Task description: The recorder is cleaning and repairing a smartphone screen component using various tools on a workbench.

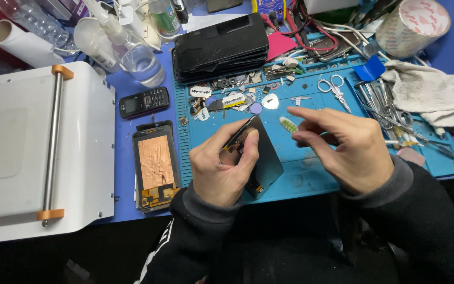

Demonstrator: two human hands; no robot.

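While the left hand grips a dark phone screen panel, holding it tilted over the near edge of the blue work mat, the right hand hovers just beside it with fingers curled, pinching a small white-and-green tool at its fingertips. Left of the mat on the blue surface lie a phone frame with copper foil and a small black keypad phone; a white machine with a metal roller fills the left edge. Scissors and a stack of black panels sit toward the far edge.
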